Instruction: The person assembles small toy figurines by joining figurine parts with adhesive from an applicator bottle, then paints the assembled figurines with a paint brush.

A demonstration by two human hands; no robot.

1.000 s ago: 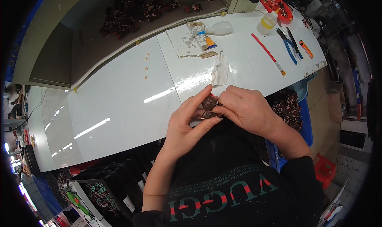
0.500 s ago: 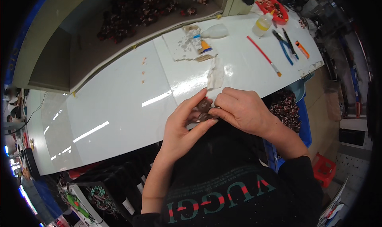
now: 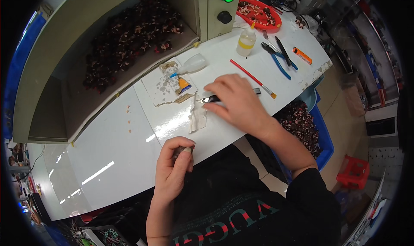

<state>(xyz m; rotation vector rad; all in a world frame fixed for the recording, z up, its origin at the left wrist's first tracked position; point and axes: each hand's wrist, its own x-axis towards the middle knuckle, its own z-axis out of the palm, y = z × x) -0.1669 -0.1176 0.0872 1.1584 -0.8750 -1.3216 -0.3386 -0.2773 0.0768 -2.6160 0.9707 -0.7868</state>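
My left hand (image 3: pixel 171 170) is closed around a small brown moulded piece (image 3: pixel 177 152), held over the table's front edge and mostly covered by the fingers. Farther off, my right hand (image 3: pixel 237 100) is over a black utility knife (image 3: pixel 211 99) with a silver blade. Its thumb and fingers are spread on either side of the knife, and the palm hides the middle of the handle. Beside the blade lies a crumpled whitish cloth or paper strip (image 3: pixel 197 120). Left of that, a stained board (image 3: pixel 158 95) bears a flattened tube (image 3: pixel 181 84) and a clear bottle (image 3: pixel 194 62).
A booth (image 3: pixel 54 100) at the back left holds a heap of small dark figures (image 3: pixel 129 39). To the right lie a red brush (image 3: pixel 250 77), blue-handled pliers (image 3: pixel 278 62), an orange tool (image 3: pixel 302 55), a dropper bottle (image 3: pixel 246 41) and a red tray (image 3: pixel 276 27). A blue crate (image 3: pixel 326 147) stands below.
My right hand has left the brown piece and moved forward over the table, where the knife now shows. My left hand keeps the piece, fingers closed more around it. The whole view has shifted.
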